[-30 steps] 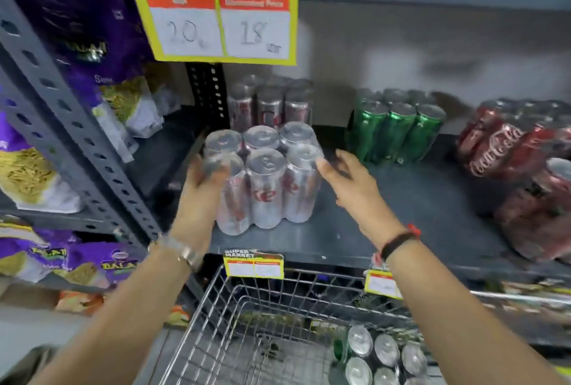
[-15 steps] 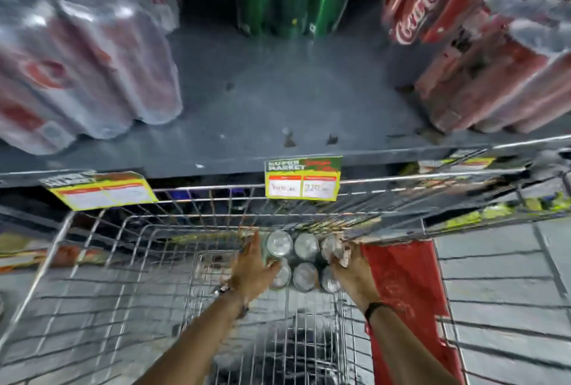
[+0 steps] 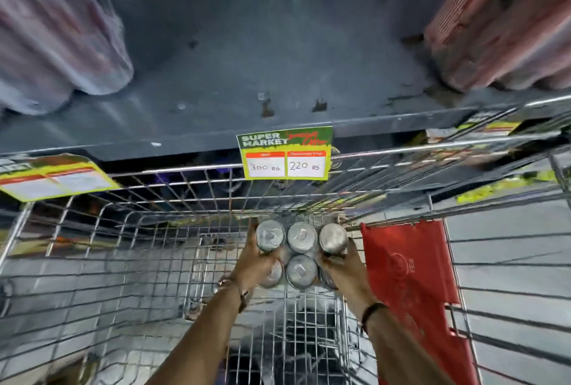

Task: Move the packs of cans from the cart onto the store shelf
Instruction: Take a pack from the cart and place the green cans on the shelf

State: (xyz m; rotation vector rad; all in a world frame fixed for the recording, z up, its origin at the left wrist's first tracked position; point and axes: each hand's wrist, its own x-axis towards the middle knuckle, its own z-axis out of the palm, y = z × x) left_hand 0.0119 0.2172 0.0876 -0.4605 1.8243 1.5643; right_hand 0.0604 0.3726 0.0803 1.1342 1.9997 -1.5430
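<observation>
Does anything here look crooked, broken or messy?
Yes, small things. The yellow price tag at the left of the shelf edge hangs tilted, while the middle price tag sits nearly straight. The shelf's paint is chipped and scuffed near its front. The pack of cans between both hands looks intact.

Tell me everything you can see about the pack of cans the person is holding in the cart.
The pack of cans is six silver-topped metal cans in two rows of three, apparently bundled in clear wrap. It stands upright, seen from above, inside the wire cart near its front right corner, beside a red flap. The left hand grips its left side and the right hand its right side, partly covering the near corner cans. Labels are hidden.
</observation>
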